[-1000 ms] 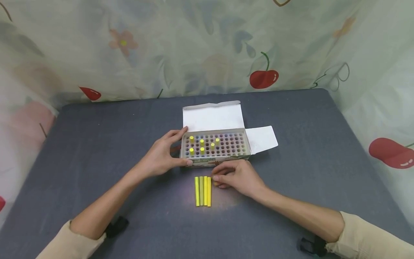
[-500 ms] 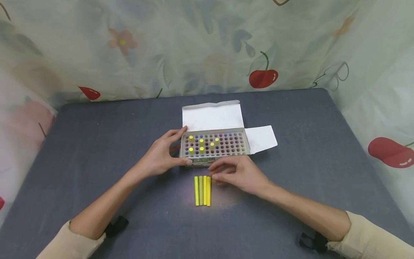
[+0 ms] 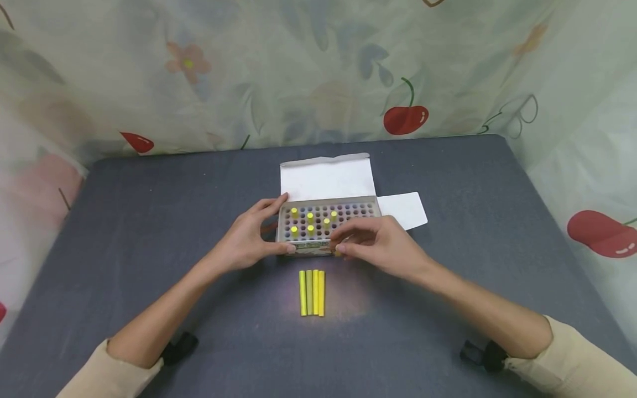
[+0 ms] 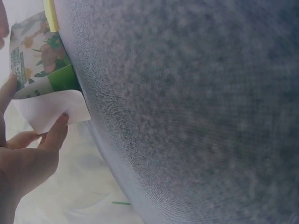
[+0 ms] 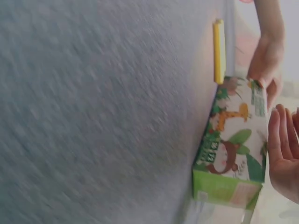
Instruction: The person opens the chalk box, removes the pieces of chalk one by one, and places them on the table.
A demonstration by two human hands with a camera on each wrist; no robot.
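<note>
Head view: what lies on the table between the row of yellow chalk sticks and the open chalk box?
Only bare grey tabletop separates the four yellow chalk sticks from the open cardboard chalk box; the head view shows it, with the right hand above it.

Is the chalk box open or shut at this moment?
Open. The chalk box has its lid flap folded back and a side flap spread flat, so the grid of holes shows.

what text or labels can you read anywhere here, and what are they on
No text reads clearly.
Chalk box: print beside the cartoon giraffe on its front, too blurred to read.
Same box, end panel in the left wrist view: small lines of print, too small to read.
Yellow chalk sticks, table: no markings visible.
</note>
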